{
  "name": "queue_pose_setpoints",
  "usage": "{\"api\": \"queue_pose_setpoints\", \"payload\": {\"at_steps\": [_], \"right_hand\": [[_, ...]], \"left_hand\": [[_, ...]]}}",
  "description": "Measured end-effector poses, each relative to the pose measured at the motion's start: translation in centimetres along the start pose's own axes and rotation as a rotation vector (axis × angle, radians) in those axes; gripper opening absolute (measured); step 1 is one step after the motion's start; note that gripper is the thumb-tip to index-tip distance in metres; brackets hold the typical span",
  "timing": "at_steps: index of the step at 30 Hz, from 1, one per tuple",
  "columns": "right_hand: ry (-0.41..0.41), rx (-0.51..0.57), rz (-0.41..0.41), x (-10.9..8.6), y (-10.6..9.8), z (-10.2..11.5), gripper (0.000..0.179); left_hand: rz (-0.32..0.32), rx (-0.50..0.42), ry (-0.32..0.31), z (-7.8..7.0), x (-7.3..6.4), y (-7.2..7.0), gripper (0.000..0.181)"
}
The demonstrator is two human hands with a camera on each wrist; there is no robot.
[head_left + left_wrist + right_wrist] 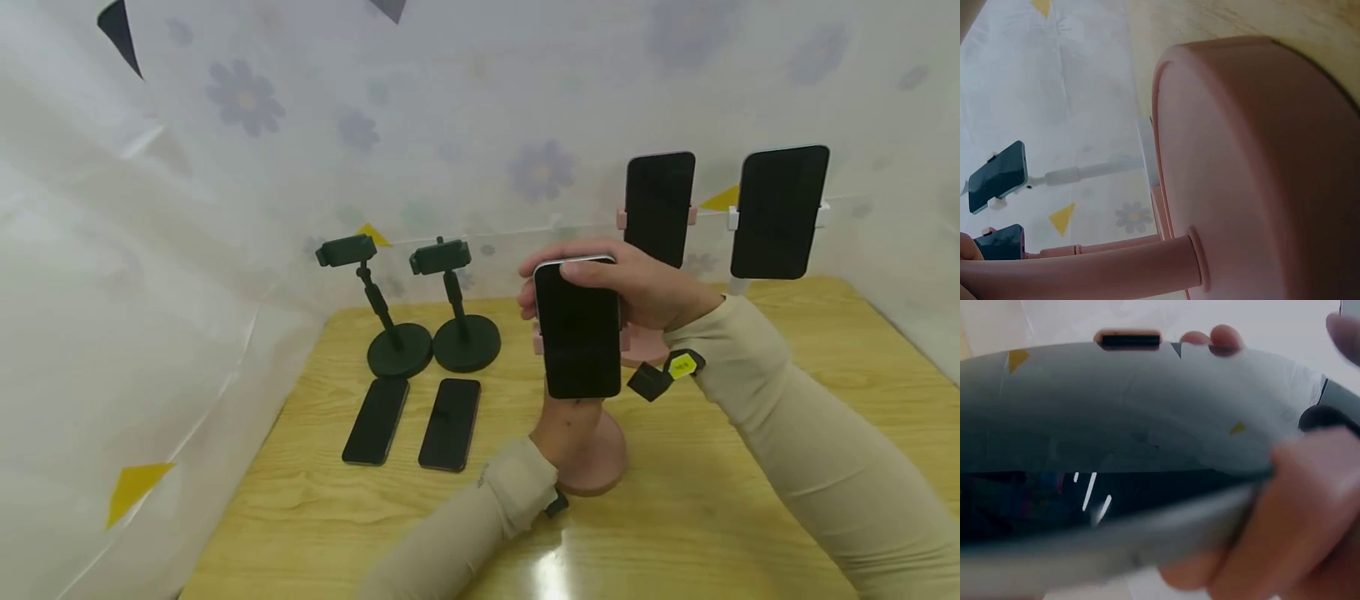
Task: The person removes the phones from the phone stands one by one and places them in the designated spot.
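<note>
A black-screened smartphone (579, 342) sits upright in the clamp of a pink phone stand (600, 462). My right hand (637, 279) pinches the phone's top end, thumb on the screen and fingers behind. In the right wrist view, the phone (1116, 419) fills much of the picture, with the blurred thumb at its edge. My left hand (568, 427) is at the stand's stem, below and behind the phone, which hides most of its fingers. The left wrist view shows the pink stand (1229, 162) close up, with a bit of hand at the left edge beside the stem.
Two dark green stands (467, 342) with bare clamps stand at the back left. Two phones (450, 425) lie flat before them. At the back right, a phone (660, 204) stands in a pink stand and another phone (780, 212) in a white one. A patterned sheet (420, 167) hangs behind the wooden table (300, 533).
</note>
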State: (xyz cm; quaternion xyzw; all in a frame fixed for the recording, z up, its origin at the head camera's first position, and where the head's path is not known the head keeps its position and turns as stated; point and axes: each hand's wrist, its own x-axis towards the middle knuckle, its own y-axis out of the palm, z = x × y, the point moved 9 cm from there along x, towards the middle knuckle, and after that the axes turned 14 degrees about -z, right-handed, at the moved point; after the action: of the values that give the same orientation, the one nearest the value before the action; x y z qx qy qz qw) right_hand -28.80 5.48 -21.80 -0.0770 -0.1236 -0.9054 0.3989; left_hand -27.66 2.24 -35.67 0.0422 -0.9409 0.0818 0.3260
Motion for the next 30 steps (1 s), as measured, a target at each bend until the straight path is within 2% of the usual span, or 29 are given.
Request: {"api": "queue_pose_setpoints", "payload": {"at_steps": [3,7,13,18,22,25,30], "right_hand": [[-0.003,-0.061,-0.059,0.2,-0.2,0.0,0.033],[-0.024,-0.13,-0.098,0.3,-0.3,-0.1,0.035],[0.042,-0.074,-0.21,0.3,-0.6,-0.5,0.044],[0.028,-0.037,-0.198,0.3,-0.3,0.0,0.042],[0.01,-0.036,-0.179,0.3,0.0,0.3,0.04],[0.007,-0.051,-0.194,0.3,-0.1,0.4,0.04],[0.001,-0.082,-0.229,0.3,-0.3,0.6,0.041]], "left_hand": [[-0.004,0.013,0.016,-0.2,0.0,0.0,0.013],[-0.021,0.04,0.022,-0.3,-0.1,-0.2,0.021],[-0.034,0.016,0.077,-0.6,-0.1,-0.2,0.017],[-0.059,0.005,0.117,-0.5,-0.2,-0.2,0.022],[-0.077,-0.033,0.131,-0.5,-0.2,-0.2,0.015],[-0.08,-0.071,0.153,-0.8,0.0,-0.2,0.014],[-0.102,-0.091,0.223,-1.4,0.1,-0.3,0.025]]}}
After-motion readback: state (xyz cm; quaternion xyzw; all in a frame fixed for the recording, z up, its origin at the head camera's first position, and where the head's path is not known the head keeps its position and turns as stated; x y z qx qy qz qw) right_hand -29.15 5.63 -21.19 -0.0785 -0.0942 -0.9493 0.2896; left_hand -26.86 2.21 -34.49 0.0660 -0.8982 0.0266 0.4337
